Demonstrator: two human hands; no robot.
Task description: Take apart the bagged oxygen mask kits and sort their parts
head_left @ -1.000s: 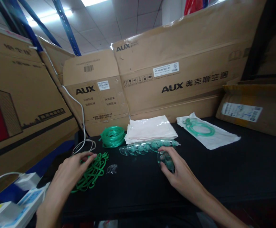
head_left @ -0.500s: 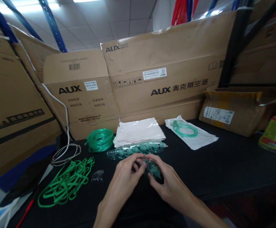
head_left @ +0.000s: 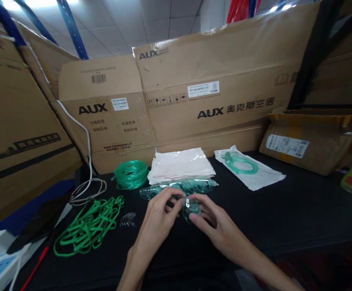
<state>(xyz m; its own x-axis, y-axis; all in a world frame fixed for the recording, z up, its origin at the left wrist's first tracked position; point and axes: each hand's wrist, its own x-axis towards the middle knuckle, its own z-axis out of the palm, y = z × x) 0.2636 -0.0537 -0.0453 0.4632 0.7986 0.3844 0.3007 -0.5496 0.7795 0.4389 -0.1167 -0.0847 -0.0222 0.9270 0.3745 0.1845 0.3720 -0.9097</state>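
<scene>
While both hands meet over the near middle of the black surface, they share one clear green mask. The left hand pinches its upper edge with thumb and fingertips, close to a small shiny clip. The right hand cups it from below and from the side. Each grip is therefore closed on the mask, though whether it rests on the surface or hangs just above it cannot be told.

Just behind the hands lies a row of similar masks, and behind that a stack of flat plastic bags. A coil of green tubing sits to the left of the stack. Nearer and further left, a loose tangle of green straps spreads out, with a small clear piece beside it.

Well to the right, one bag with green tubing inside lies flat. It is the only packed piece in view. Judging from that, little looks finished: no strap or tube appears joined to the held mask, and the row, coil, straps and bags lie separate.
</scene>
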